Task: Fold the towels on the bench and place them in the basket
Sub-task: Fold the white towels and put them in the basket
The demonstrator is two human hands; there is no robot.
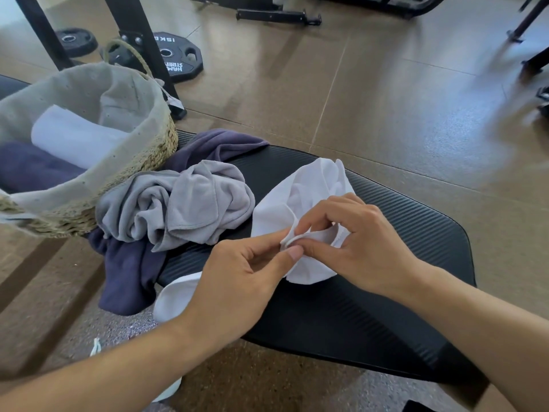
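The black bench (386, 263) runs under my arms, its near end cut off. On its far end sits the basket (142, 150), partly out of view, holding a navy and a white roll. My left hand (237, 281) and right hand (362, 242) pinch the crumpled white towel (300, 191); which edge, I cannot tell.

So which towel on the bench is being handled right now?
The crumpled white towel; both hands pinch its edge. The grey and navy towels lie untouched.
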